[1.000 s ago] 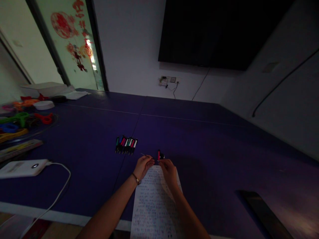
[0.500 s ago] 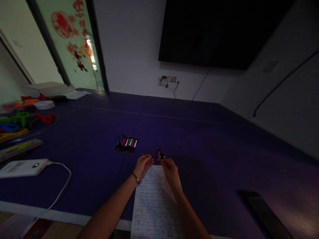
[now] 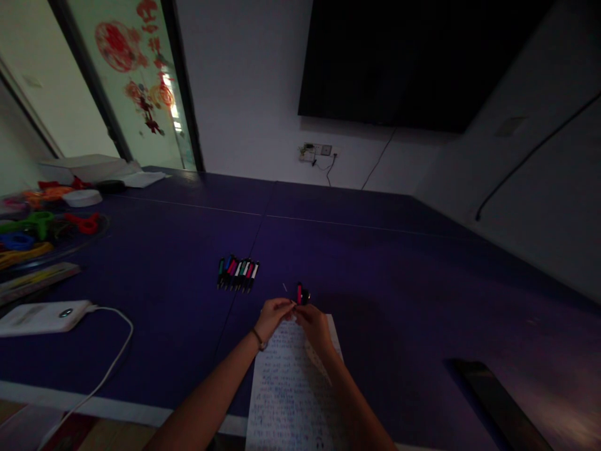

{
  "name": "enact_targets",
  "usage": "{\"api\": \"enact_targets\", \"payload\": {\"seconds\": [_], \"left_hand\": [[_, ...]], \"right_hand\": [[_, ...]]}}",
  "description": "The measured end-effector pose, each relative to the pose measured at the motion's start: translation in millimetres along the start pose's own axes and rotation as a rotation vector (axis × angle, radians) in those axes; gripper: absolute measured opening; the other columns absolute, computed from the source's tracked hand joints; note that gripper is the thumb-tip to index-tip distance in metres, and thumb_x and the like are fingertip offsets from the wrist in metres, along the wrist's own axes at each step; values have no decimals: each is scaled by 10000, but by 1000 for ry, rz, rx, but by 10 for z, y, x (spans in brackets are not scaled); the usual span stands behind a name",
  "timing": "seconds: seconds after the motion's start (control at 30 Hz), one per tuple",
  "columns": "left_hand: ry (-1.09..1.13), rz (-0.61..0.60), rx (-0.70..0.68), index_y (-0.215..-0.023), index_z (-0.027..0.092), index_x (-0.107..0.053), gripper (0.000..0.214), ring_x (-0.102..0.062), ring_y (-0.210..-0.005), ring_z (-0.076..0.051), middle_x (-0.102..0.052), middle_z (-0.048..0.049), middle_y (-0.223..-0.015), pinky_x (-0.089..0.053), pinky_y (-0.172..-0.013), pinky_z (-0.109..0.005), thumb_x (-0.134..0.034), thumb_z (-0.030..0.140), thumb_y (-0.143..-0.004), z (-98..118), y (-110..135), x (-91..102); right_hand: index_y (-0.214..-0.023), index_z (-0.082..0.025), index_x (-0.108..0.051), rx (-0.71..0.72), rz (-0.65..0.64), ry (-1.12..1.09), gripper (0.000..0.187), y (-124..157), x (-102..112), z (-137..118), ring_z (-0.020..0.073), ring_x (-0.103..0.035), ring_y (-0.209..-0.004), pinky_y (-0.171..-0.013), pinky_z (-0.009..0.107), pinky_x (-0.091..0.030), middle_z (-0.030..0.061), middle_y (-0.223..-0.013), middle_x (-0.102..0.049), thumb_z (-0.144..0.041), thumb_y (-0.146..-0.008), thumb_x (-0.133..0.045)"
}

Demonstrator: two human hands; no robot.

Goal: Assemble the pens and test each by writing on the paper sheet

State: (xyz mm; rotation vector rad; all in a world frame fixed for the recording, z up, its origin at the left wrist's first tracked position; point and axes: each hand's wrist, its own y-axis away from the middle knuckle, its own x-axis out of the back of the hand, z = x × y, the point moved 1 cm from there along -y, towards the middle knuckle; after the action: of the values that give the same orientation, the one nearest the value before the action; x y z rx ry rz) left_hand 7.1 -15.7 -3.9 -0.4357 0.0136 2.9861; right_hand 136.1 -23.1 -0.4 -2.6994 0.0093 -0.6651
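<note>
My left hand and my right hand meet at the fingertips above the top edge of a handwritten sheet of paper. Both are closed in a pinch. A thin, light-tipped pen refill slants up from the left fingers; its dark lower part barely shows against the table. Whatever small thing the right fingers pinch is too small to make out. Just beyond them lie a pink and black pen barrel and a small black round object. Left of these, several coloured pens lie in a row.
On the purple table, a white power bank with a cable lies at left, near colourful scissors and a white roll. A dark phone rests at right. Beyond stands a wall with a large screen.
My hands have come together, the right moving left until the fingertips meet. The refill has turned from nearly level to a steeper slant. The pens and the paper stay in place.
</note>
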Motion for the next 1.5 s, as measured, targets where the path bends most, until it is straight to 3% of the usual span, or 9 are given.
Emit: {"api": "enact_targets", "payload": {"seconds": [0.1,0.23,0.43,0.67,0.77,0.87,1.0,1.1,1.5], "left_hand": [[-373,-28,-245,-865,161,-637,220,-565,-798,-173,-632,-83,-852,-417,-747,-295,-503,289,-748,39,6,-7],[-858,-218,-493,-1138,255,-479,349,-358,-1155,-186,-504,-59,-1179,-182,-987,-402,-427,226,-795,48,60,-79],[-1161,-92,-439,-1175,191,-406,369,-461,-1016,-182,-545,-95,-1061,-304,-909,-360,-388,249,-810,-76,30,-28],[-1349,208,-221,-781,145,-571,171,-502,-832,-183,-530,-79,-815,-373,-769,-312,-402,166,-782,-46,-34,161],[-1192,349,-168,-696,144,-574,147,-516,-784,-171,-519,-66,-768,-384,-732,-300,-442,160,-758,65,-48,237],[-718,497,-97,-646,144,-571,106,-531,-709,-161,-524,-37,-678,-415,-683,-295,-525,206,-718,163,-74,301],[266,479,155,-605,122,-559,100,-561,-603,-119,-550,-20,-589,-464,-609,-250,-570,156,-699,176,-94,261],[683,407,258,-612,105,-560,100,-590,-612,-109,-584,-34,-608,-493,-621,-223,-552,80,-708,156,-72,152],[831,341,230,-644,102,-547,114,-623,-681,-137,-621,-43,-652,-514,-689,-246,-500,35,-725,109,-49,80]], "right_hand": [[-711,-156,-646,-33,127,52,225,-6,66,-7,143,-546,-553,-523,233,-414,44,-629,-603,-299,-700,-473],[-720,-131,-643,-140,319,87,283,-24,217,39,167,-570,-603,-564,255,-430,80,-683,-626,-341,-701,-455],[-728,-133,-653,-229,332,93,293,-66,327,108,185,-588,-637,-594,271,-439,89,-710,-645,-366,-659,-489],[-707,-158,-665,-203,60,147,224,-67,283,47,162,-583,-584,-541,236,-423,53,-666,-657,-301,-644,-504],[-671,-182,-671,-177,-115,247,180,-43,251,38,159,-587,-591,-538,225,-408,33,-641,-658,-239,-631,-506],[-645,-188,-669,-178,-219,345,147,-27,222,44,157,-586,-598,-544,222,-402,27,-617,-650,-187,-615,-525],[-778,-181,-660,-32,-126,463,166,-56,170,48,178,-571,-721,-642,264,-426,65,-786,-652,-212,-678,-532],[-960,-208,-612,182,-11,553,251,-87,87,62,222,-486,-967,-813,353,-383,68,-1022,-600,-211,-765,-453],[-1068,-223,-548,294,-33,681,304,-85,-62,228,271,-338,-1123,-931,541,-196,55,-1093,-571,-238,-810,-389]]}}
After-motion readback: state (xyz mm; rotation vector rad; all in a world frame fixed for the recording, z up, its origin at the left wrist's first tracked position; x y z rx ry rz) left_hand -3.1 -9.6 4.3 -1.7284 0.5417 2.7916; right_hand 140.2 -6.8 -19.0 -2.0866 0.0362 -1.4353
